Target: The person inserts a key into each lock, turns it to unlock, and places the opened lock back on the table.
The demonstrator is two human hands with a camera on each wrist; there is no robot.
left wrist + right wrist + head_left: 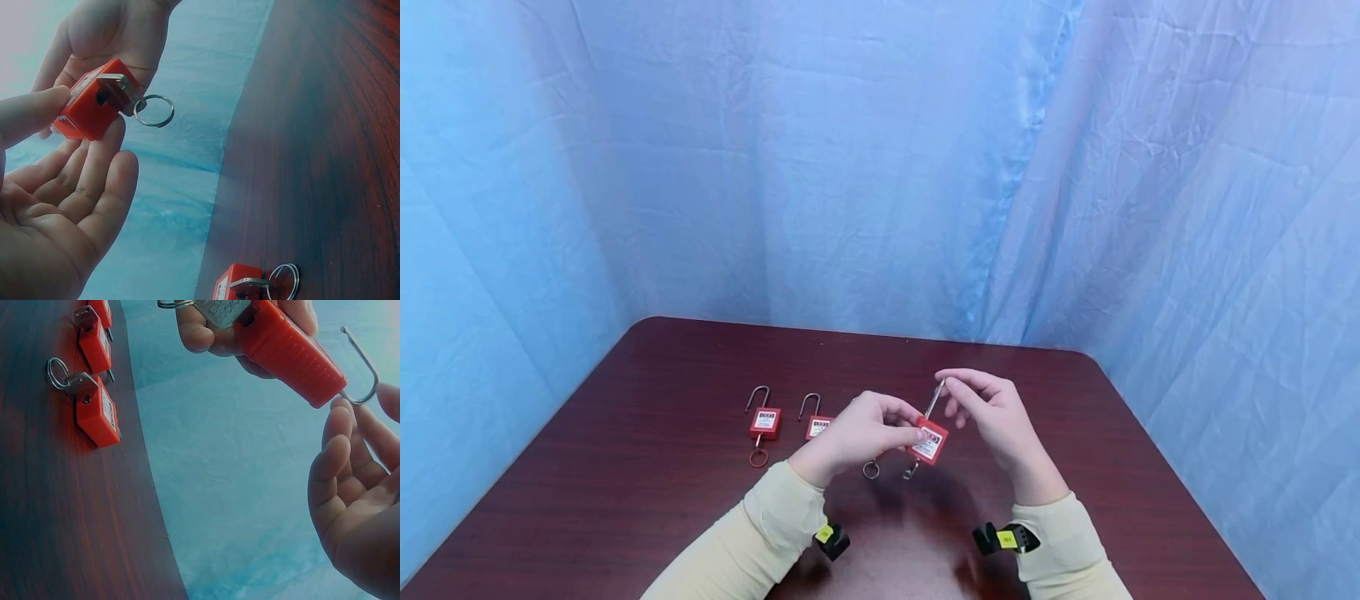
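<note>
Currently the left hand (857,433) pinches a red padlock (929,442) by its body above the desk (662,500); the right hand (992,412) pinches its steel shackle (934,398). Key (122,92) in its keyhole. Two more padlocks (765,422) lie on the desk, left.
</note>
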